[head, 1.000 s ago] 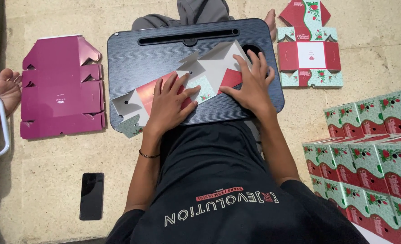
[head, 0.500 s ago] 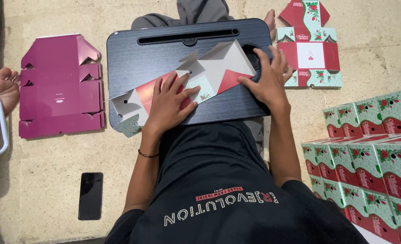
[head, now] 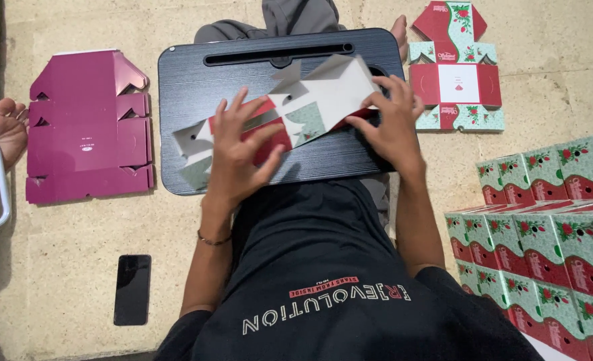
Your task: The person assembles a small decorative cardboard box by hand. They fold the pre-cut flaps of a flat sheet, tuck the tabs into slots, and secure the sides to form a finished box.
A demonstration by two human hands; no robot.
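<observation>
Red-and-green printed cardboard box blank, grey on its inner face, lies half-folded on a dark wood-grain lap tray. Left hand presses flat on it, fingers spread; right hand pinches its raised right edge. Beside the tray lie a magenta flat carton, a black phone and stacked finished boxes.

1. I see a beige stone floor carrying a flat magenta carton blank, a black phone and stacked red-and-green boxes.
2. My black lap tray bears a partly folded carton.
3. A flat printed blank lies beside it.
</observation>
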